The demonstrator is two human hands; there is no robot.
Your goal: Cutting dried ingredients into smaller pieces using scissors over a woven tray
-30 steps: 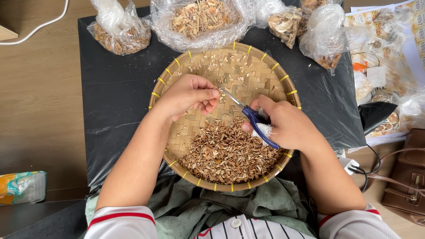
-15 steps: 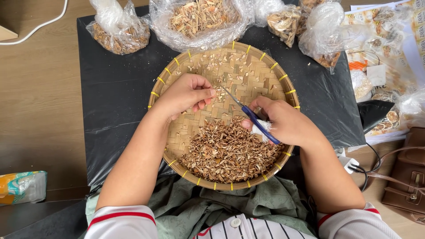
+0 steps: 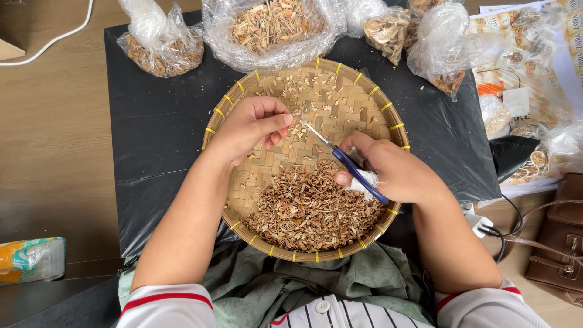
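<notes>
— So, what is the right hand (image 3: 398, 173) doing?
— Its fingers are curled tight through the blue handles of a small pair of scissors (image 3: 340, 159); the thin blades run up and away from the knuckles and end just beside the other hand's fingertips.
— And the left hand (image 3: 249, 127)?
— Thumb and forefinger are pinched narrow on a small pale sliver, too small to tell what it is, right at the blade tips. The remaining fingers are bent loosely under it.
— Where is all this happening?
— Both hands hover over a round woven bamboo tray (image 3: 388, 109) with yellow ties along its rim. Below the fingers, toward the person's body, lies a heap of brown chopped bits (image 3: 306, 209); beyond the fingertips, a thin scatter of paler pieces (image 3: 316, 91) is spread over the weave.
— What lies around the tray?
— It sits on a black sheet (image 3: 158, 121). Past the fingertips, at the far edge, stand clear plastic bags of dried pieces: a big open one (image 3: 273, 27), a smaller knotted one (image 3: 161, 45) off to the left hand's side, more on the right. A brown leather bag (image 3: 555, 243) rests well out from the right wrist
</notes>
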